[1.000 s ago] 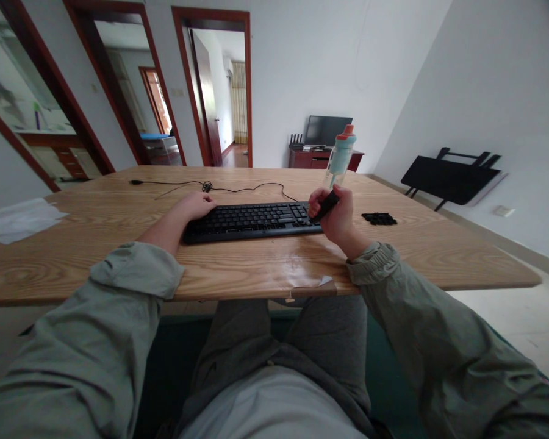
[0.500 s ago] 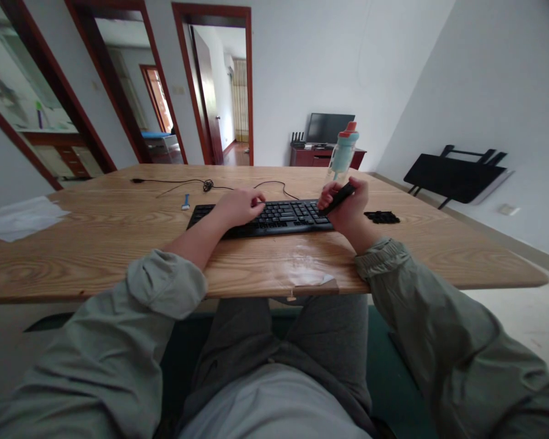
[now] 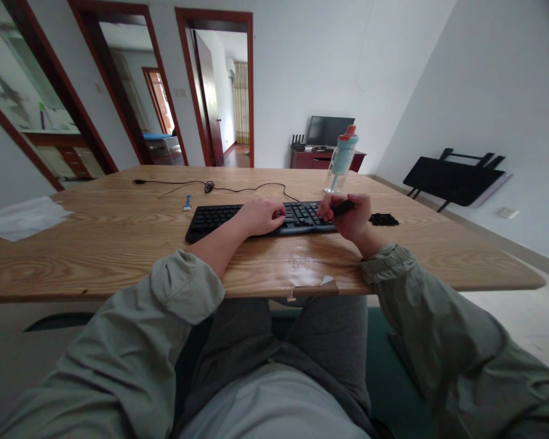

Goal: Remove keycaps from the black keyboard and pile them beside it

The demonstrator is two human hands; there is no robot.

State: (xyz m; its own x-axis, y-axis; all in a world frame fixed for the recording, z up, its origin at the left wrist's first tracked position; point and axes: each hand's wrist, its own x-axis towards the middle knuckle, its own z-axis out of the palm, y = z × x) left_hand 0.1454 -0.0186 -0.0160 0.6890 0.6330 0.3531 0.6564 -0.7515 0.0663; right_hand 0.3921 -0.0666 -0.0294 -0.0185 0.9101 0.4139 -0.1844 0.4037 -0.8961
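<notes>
A black keyboard (image 3: 210, 222) lies in front of me on the wooden table. Across its middle rests my left hand (image 3: 260, 216), its fingers curled together low over the keys; anything between the fingertips is hidden. Over the keyboard's right end, my right hand (image 3: 351, 218) is closed around a black stick-like tool (image 3: 343, 208). The tool's tip cannot be made out clearly. Just right of this hand lies a small heap of black pieces (image 3: 384, 219) that look like loose keycaps.
Behind the keyboard runs its cable (image 3: 242, 189), bunched at one spot. A clear bottle (image 3: 341, 164) with a red and teal top stands beyond my right hand. A small blue brush-like item (image 3: 188, 203) and crumpled white sheets (image 3: 22, 216) lie to the left.
My left hand has slid right along the keyboard, toward my right hand. My right hand has lowered slightly, and the black tool now lies flatter in it.
</notes>
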